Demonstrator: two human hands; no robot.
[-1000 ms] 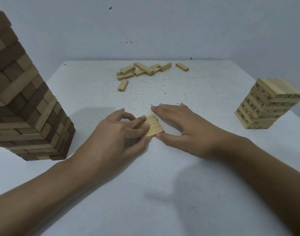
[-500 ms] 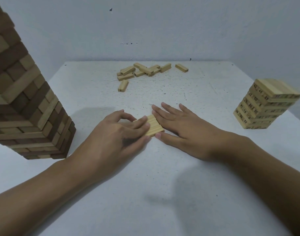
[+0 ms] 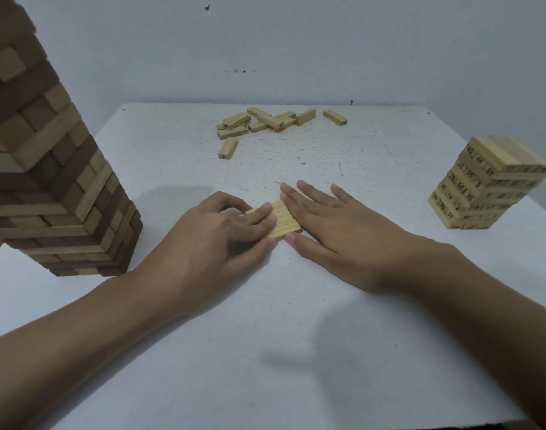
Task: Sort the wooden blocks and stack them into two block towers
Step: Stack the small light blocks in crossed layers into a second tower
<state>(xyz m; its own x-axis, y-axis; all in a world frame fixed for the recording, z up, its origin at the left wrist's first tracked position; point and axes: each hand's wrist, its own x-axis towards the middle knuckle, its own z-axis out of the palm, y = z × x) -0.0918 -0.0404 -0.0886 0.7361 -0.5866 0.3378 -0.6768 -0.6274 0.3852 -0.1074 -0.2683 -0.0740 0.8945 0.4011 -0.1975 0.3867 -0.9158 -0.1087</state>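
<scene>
A flat row of pale blocks (image 3: pixel 282 219) lies mid-counter (image 3: pixel 296 336). The left hand (image 3: pixel 209 237) grips the row's left side, fingers curled on top and thumb at its near end. The right hand (image 3: pixel 337 231), fingers straight, presses against the row's right edge. A two-tone tower (image 3: pixel 57 181) stands by the left edge and a numbered tower (image 3: pixel 482 187) by the right. Loose blocks (image 3: pixel 265 121) lie near the far edge, well apart from the hands.

The tall tower (image 3: pixel 57 187) fills the frame's left edge, the shorter tower (image 3: pixel 486 187) stands at right, loose blocks (image 3: pixel 265 122) lie upper centre, and a block row (image 3: pixel 282 220) lies mid-frame between left hand (image 3: pixel 209 243) and right hand (image 3: pixel 337 231).
</scene>
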